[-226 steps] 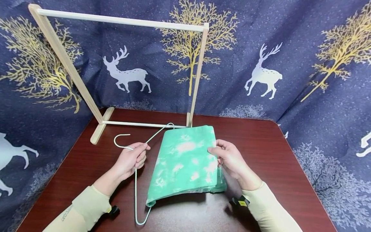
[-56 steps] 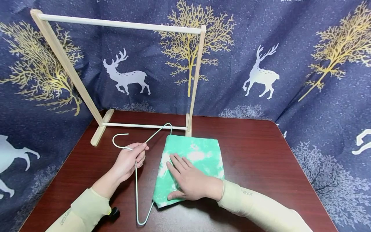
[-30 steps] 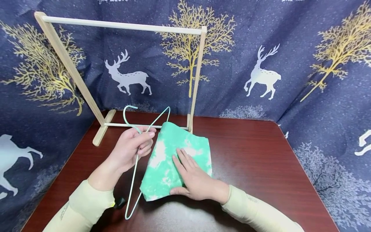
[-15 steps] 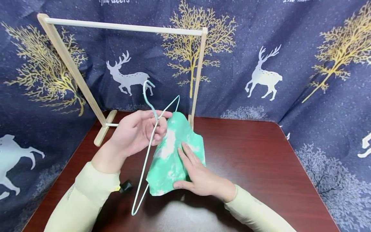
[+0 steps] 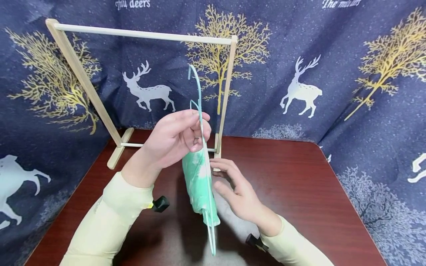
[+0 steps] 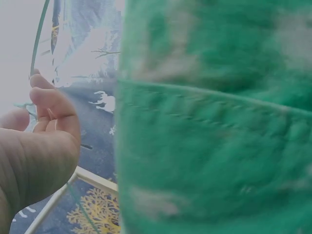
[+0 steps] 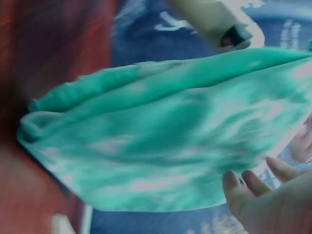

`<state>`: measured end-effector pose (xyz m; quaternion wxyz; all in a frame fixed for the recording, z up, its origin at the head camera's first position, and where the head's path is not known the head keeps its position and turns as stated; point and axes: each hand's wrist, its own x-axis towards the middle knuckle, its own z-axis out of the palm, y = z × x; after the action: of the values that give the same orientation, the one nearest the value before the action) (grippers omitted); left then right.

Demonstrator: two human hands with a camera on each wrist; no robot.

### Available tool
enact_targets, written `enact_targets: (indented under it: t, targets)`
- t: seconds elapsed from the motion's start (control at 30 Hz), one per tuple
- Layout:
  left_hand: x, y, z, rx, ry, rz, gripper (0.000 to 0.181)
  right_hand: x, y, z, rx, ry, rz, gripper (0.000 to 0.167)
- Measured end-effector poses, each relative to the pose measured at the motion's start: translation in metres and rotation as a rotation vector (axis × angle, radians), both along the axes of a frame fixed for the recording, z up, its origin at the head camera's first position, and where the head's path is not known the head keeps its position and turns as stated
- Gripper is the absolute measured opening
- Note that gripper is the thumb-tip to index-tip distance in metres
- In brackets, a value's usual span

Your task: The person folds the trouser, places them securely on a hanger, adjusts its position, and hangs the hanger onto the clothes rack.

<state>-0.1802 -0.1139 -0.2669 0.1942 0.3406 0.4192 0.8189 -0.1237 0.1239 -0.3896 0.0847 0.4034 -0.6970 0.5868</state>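
Note:
In the head view my left hand [image 5: 178, 136] pinches a pale green wire clothes hanger [image 5: 199, 85] just below its hook. The hanger is turned nearly edge-on and stands upright above the table. Over its lower bar hangs a folded green-and-white tie-dyed garment [image 5: 196, 181]; its exact kind I cannot tell. The left wrist view shows a stitched seam across the cloth [image 6: 209, 136] close up. Beside the garment, on its right, my right hand [image 5: 239, 192] is held with loosely bent fingers. In the right wrist view those fingertips [image 7: 231, 185] are at the cloth's edge; contact is unclear.
A wooden rack [image 5: 143, 34] with a pale top rail stands at the back left of the dark red table [image 5: 283, 184]. One of its posts [image 5: 227, 88] rises just behind the hanger. A dark blue curtain [image 5: 266, 88] with deer and trees hangs behind.
The right hand, first gripping the cloth edge, pressed flat on the folded garment, then came off to its right. The left hand raised the hanger and garment from the table and turned them edge-on.

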Motion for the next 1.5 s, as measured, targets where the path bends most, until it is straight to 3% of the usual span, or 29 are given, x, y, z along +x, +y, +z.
enact_targets:
  t: [0.1,0.23,0.37,0.5,0.63,0.77,1.03,1.23,1.5]
  targets:
    - [-0.005,0.003,-0.001,-0.01,0.011,0.036,0.026,0.007,-0.005,0.016,-0.175,-0.051,0.042,0.023]
    - [-0.009,0.006,-0.002,-0.043,0.024,0.115,0.027,0.019,-0.008,0.035,-0.285,-0.116,0.15,0.029]
    - [-0.012,0.007,-0.004,-0.055,0.043,0.156,0.025,0.028,-0.011,0.047,-0.285,-0.145,0.24,0.027]
    - [-0.015,0.008,-0.006,-0.041,0.03,0.161,0.021,0.035,-0.014,0.053,-0.274,-0.127,0.247,0.02]
    - [-0.016,0.011,-0.007,-0.025,0.003,0.211,0.024,0.037,-0.016,0.056,-0.307,-0.084,0.275,0.021]
    - [-0.019,0.013,-0.009,-0.026,-0.02,0.256,0.031,0.039,-0.017,0.057,-0.342,-0.125,0.277,0.02]
    - [-0.034,0.021,-0.011,-0.027,-0.093,0.329,0.031,0.037,-0.02,0.06,-0.429,-0.195,0.306,0.022]
    - [-0.05,0.023,-0.009,0.002,-0.136,0.364,0.032,0.03,-0.024,0.069,-0.427,-0.21,0.289,0.025]
    - [-0.075,0.023,0.016,0.03,-0.028,0.348,0.034,0.011,-0.031,0.091,-0.453,-0.245,0.257,0.021]
